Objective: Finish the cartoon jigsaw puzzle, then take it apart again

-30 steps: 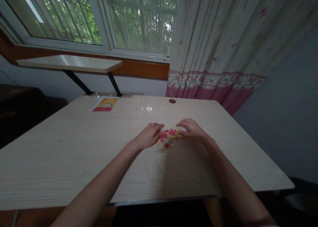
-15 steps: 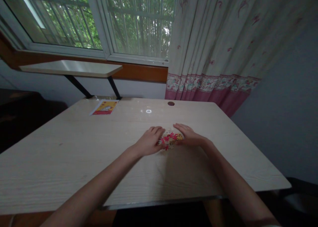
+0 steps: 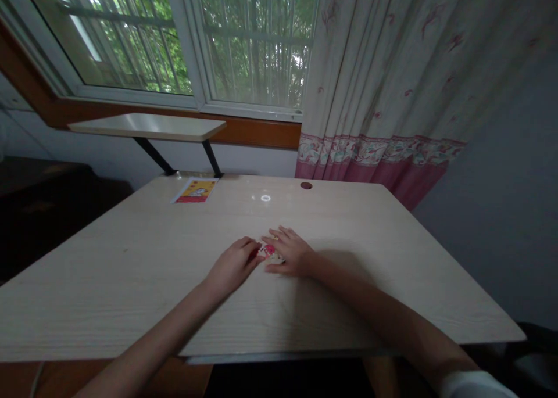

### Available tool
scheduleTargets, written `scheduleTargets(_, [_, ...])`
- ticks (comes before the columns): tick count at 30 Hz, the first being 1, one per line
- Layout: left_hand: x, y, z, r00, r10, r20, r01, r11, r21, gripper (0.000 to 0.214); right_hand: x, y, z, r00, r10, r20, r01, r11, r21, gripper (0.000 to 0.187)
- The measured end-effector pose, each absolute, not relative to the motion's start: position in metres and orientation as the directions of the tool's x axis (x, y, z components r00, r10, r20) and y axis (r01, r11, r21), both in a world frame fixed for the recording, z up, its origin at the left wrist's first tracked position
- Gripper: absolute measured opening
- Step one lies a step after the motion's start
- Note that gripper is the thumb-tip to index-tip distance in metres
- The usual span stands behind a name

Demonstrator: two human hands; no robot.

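A small pile of pink, red and yellow pieces (image 3: 268,251) lies on the pale wooden table (image 3: 131,282), squeezed between my two hands. My left hand (image 3: 233,266) cups the pile from the left, its fingers curled against it. Over the right side of the pile my right hand (image 3: 291,253) rests with its fingers stretched out flat. Most of the pile is hidden under the hands.
A yellow and red card (image 3: 195,190) lies at the table's far left, near a round cable hole (image 3: 306,185). A small shelf on black brackets (image 3: 148,126) juts out under the window. A flowered curtain (image 3: 392,96) hangs at the back right.
Both hands have closed in toward each other, pushing the pieces into a tighter heap. The right hand has slid left over the pile, covering much of it.
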State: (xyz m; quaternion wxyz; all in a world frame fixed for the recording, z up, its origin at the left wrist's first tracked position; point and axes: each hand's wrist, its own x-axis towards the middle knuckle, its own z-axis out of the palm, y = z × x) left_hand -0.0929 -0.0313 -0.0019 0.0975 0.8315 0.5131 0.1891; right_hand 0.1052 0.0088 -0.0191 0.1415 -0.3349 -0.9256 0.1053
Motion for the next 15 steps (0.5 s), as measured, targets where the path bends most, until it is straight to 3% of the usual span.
scheduleTargets(10, [-0.192, -0.021, 0.0, 0.201, 0.961, 0.19, 0.915, -0.254, 0.314, 0.03, -0.012, 0.03, -0.017, -0.77, 0.576, 0.274, 0.511, 0.814, -0.278, 0.067])
scheduleTargets(15, [-0.247, -0.015, 0.005, 0.057, 0.992, 0.114, 0.923, -0.096, 0.372, 0.037, -0.076, 0.035, -0.018, -0.756, 0.578, 0.306, 0.508, 0.814, -0.282, 0.063])
